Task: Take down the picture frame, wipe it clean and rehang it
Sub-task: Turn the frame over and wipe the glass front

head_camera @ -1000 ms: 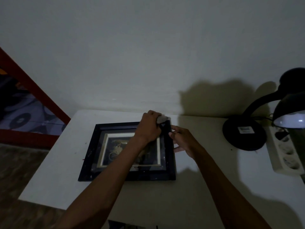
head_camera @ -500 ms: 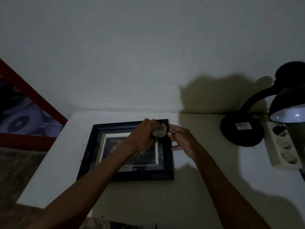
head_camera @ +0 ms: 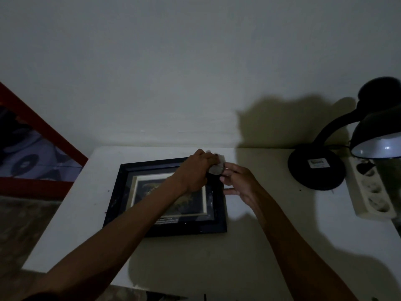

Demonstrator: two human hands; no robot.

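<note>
A black picture frame (head_camera: 121,192) with a cream mat lies flat on the white table (head_camera: 82,213). My left hand (head_camera: 196,170) grips a small crumpled whitish wipe (head_camera: 218,167) and holds it over the frame's far right corner. My right hand (head_camera: 238,181) rests at the frame's right edge, fingers loosely bent and touching the edge just below the wipe. My left forearm covers the middle of the picture.
A black desk lamp (head_camera: 316,170) stands at the back right, its shade (head_camera: 377,140) hanging over a white power strip (head_camera: 371,192). A red-framed panel (head_camera: 43,131) leans at the left beyond the table. A pale wall rises behind.
My left hand with the wipe has shifted slightly along the frame's top right corner. My right hand stays at the frame's right edge.
</note>
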